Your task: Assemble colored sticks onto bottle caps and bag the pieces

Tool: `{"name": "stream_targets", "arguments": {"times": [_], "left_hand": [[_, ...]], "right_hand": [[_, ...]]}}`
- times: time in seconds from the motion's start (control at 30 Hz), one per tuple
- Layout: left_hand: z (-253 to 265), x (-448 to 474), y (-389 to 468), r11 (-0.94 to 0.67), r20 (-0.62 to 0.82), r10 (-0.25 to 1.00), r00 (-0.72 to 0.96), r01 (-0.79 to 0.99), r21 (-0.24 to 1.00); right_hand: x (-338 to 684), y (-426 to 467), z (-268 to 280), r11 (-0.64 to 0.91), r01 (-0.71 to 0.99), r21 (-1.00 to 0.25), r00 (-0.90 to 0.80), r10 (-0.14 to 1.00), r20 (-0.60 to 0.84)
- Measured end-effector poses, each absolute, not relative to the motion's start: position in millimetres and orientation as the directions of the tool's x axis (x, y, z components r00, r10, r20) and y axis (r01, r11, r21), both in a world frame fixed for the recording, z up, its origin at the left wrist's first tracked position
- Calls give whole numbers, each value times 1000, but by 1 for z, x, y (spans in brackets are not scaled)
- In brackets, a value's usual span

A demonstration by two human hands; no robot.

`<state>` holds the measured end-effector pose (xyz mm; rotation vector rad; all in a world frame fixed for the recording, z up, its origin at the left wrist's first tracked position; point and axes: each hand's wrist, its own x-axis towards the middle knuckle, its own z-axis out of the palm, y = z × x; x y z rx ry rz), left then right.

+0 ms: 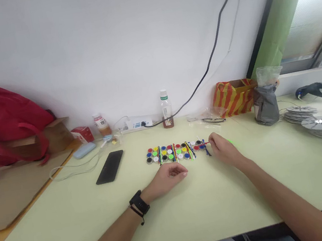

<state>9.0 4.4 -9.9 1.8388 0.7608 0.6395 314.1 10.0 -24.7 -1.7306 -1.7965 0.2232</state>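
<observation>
Small round spools [170, 152] in red, blue, yellow, green, black and white lie in rows on the pale table. Between the rows run several coloured cords [173, 152], bunched upright across the grid. At the grid's right end my right hand [220, 147] is closed in a pinch on a thin red cord [206, 143]; its fingertips are partly hidden. A dark blue cord [207, 149] lies beside those fingers. My left hand [168, 179] rests just in front of the spools, fingers loosely curled with the thumb apart, and nothing shows in it.
To the left lie a black phone [110, 167], a white cable [74, 175] and a blue case [84, 150]. A bottle [165, 109] and power strip [136, 124] stand by the wall. On the right are a striped bag [234, 97], a grey bag [265, 104] and stacked discs [321, 127].
</observation>
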Motion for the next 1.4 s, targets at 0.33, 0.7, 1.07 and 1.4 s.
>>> {"name": "stream_targets", "arguments": {"times": [0.33,0.7,1.07,1.4], "left_hand": [[-12,9,4,-298,77,744,664,226,928],[1,9,-7,-540,175,645,744,282,793],[-7,11,-1,-295,140,779,612,160,942],[-9,8,2,-352,154,818,554,271,896]], "right_hand": [[308,3,-11,226,758,-611,-49,955,293],[253,-22,-4,376,446,-812,-426,887,177],[266,-23,14,137,84,-987,-351,931,99],[260,-27,12,6,-105,-994,-396,917,47]]}}
